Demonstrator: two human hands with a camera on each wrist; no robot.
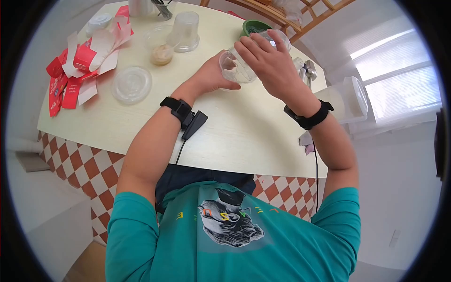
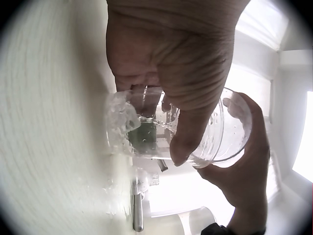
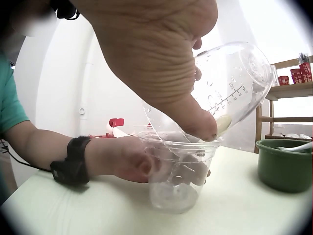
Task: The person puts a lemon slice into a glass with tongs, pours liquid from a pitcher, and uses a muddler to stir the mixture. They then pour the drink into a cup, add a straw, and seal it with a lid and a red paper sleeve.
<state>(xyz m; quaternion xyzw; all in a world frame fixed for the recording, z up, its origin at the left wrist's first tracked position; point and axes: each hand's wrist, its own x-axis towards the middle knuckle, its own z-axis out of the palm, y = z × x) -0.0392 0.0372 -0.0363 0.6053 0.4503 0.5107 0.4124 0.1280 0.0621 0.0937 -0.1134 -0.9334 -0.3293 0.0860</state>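
A clear plastic cup (image 3: 176, 196) stands upright on the table, clear liquid and what looks like ice at its bottom. My left hand (image 1: 210, 77) curls round its side. Above it, my right hand (image 1: 268, 63) grips a clear measuring cup (image 3: 239, 83) with printed scale marks, tilted so its mouth meets the plastic cup's rim. A thin stream of liquid runs down inside the plastic cup (image 2: 142, 147) in the left wrist view. The right hand (image 3: 161, 73) hides part of the measuring cup in the right wrist view.
Left on the table (image 1: 211, 141) lie torn red-and-white packaging (image 1: 84, 58) and a clear lid (image 1: 132, 85). An upturned cup (image 1: 186, 30) and a small cup of brownish contents (image 1: 161, 55) stand behind. A green bowl (image 3: 285, 166), metal spoons (image 1: 309, 70) and a clear container (image 1: 345, 99) are right.
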